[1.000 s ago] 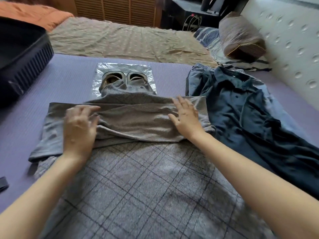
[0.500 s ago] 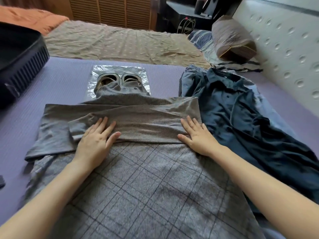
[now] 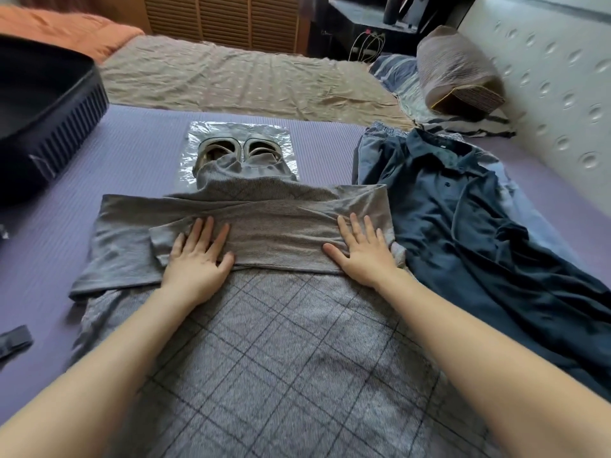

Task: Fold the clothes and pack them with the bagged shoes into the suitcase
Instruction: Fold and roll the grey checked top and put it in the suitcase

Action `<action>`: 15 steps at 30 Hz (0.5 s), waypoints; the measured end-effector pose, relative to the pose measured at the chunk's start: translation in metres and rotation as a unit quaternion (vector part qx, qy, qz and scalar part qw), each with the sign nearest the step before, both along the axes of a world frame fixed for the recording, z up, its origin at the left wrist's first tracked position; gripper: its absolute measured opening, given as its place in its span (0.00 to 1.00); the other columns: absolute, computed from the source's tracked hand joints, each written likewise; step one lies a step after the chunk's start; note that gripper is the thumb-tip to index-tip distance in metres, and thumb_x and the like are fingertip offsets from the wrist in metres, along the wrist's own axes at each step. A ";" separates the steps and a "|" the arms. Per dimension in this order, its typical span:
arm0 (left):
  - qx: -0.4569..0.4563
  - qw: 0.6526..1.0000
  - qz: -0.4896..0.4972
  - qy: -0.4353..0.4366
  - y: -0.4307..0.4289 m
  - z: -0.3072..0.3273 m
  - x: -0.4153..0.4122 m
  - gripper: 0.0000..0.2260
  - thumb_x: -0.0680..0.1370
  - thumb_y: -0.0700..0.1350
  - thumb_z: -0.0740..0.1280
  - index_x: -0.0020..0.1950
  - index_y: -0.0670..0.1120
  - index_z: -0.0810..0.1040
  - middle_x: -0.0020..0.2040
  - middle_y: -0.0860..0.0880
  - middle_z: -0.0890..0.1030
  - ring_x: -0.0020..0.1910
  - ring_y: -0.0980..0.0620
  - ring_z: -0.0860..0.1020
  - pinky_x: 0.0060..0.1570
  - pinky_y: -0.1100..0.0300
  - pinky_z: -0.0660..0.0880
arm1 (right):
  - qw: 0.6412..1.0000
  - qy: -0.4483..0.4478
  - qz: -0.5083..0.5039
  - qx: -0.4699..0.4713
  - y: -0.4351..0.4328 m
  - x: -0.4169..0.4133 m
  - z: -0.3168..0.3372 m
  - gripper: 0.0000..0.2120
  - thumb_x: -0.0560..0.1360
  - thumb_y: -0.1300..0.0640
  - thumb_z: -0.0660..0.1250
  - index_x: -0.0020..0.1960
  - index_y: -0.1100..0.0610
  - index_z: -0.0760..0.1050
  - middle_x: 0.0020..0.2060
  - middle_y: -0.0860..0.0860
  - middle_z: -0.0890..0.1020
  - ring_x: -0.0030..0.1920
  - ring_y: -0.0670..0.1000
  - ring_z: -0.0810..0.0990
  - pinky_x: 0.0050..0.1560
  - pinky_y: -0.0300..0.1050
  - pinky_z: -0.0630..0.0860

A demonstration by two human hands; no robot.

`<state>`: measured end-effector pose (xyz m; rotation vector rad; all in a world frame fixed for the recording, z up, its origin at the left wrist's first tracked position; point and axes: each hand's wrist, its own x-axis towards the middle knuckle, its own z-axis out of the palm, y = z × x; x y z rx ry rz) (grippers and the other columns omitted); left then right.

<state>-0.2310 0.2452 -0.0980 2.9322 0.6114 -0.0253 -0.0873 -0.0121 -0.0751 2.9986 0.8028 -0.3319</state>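
Observation:
A grey checked top lies flat on the purple mat, its sleeves folded across the chest in a band. My left hand presses flat on the left part of that band, fingers straight. My right hand presses flat on the right part, fingers spread. The top's collar overlaps the clear bag of shoes just beyond it. A dark blue shirt lies spread over light blue trousers to the right. The black suitcase stands open at the far left.
A padded white headboard runs along the right. A brown pillow lies at the back right. A beige sheet and an orange blanket cover the far bed. A dark strap lies at the mat's left edge.
Both hands slid toward me across the folded sleeves, from the band's upper part to its lower edge. Over the last half second they have hardly moved.

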 end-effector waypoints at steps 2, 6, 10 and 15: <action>-0.002 1.000 -0.005 -0.006 0.001 0.004 -0.002 0.25 0.81 0.57 0.47 0.77 0.54 0.45 0.78 0.50 0.41 0.76 0.54 0.37 0.73 0.54 0.35 | 1.000 0.001 -0.002 -0.003 -0.001 -0.003 0.007 0.35 0.78 0.33 0.43 0.77 0.47 0.34 0.76 0.51 0.35 0.75 0.53 0.31 0.74 0.53 0.33; 0.017 0.991 -0.032 -0.127 -0.005 0.009 -0.030 0.27 0.81 0.59 0.48 0.77 0.48 0.52 0.78 0.49 0.44 0.74 0.54 0.32 0.66 0.55 0.23 | 0.998 -0.025 0.038 0.032 0.011 -0.044 0.016 0.33 0.79 0.35 0.41 0.76 0.48 0.32 0.74 0.50 0.29 0.72 0.53 0.25 0.71 0.54 0.26; 0.011 0.982 -0.028 -0.188 -0.030 0.005 -0.096 0.28 0.78 0.57 0.49 0.73 0.44 0.66 0.75 0.43 0.61 0.75 0.49 0.48 0.71 0.53 0.37 | 0.984 0.049 0.141 0.092 0.024 -0.133 0.011 0.36 0.72 0.32 0.33 0.76 0.45 0.34 0.72 0.45 0.29 0.73 0.48 0.27 0.71 0.48 0.26; -0.027 0.997 -0.006 -0.068 -0.047 -0.011 -0.152 0.31 0.81 0.60 0.41 0.69 0.45 0.71 0.69 0.42 0.71 0.69 0.46 0.68 0.69 0.57 0.44 | 0.985 0.033 0.144 0.091 0.023 -0.172 -0.011 0.38 0.66 0.29 0.27 0.73 0.41 0.33 0.74 0.42 0.35 0.74 0.47 0.31 0.71 0.45 0.28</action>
